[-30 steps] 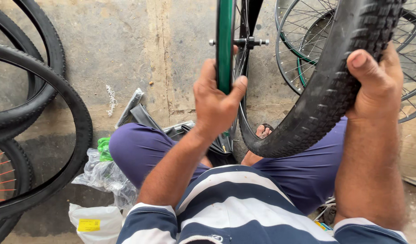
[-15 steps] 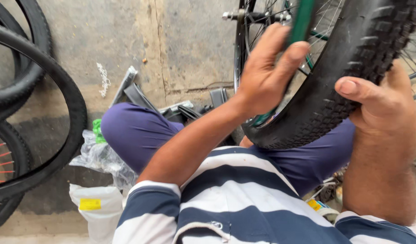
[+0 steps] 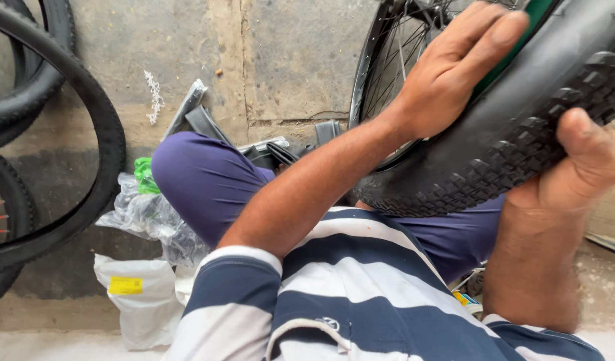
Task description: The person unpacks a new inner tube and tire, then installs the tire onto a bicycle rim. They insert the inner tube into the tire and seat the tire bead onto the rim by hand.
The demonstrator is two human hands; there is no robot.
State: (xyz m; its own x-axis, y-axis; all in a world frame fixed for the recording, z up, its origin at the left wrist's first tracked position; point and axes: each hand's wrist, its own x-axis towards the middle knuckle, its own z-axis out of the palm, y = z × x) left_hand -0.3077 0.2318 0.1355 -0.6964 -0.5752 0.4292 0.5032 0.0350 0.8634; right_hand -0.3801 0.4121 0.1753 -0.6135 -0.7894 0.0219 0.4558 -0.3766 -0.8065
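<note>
Head view, looking straight down, and the knobby black tyre (image 3: 521,144) is our landmark, raised above the lap in purple trousers (image 3: 207,180). The left hand (image 3: 454,73) lies flat over the tyre's inner edge, fingers stretched and pressed down where a green rim strip (image 3: 538,13) shows just inside the rubber; that grip is wide, palm and fingers spread, pushing and not clutching. The right hand (image 3: 578,167) wraps the tread from the outer side, thumb on top of the knobs, its grip closed firmly on the tyre. So the tyre sits right between the two hands, touching both, with the spoked wheel (image 3: 401,60) just behind it toward the wall. To do this well, I'd say the right hand should brace the tread steady while the left works the edge along bit by bit, with pressure kept close to the rim, so the rubber doesn't spring back out. Left of the tyre, beyond the knee, flat black rubber strips (image 3: 200,124) lie on the concrete floor (image 3: 287,60). Farther left again, spare tyres (image 3: 87,134) lean at the frame edge. Below those, near the striped shirt (image 3: 347,294), sit a clear plastic bag (image 3: 154,220) and a white bag (image 3: 143,294).
</note>
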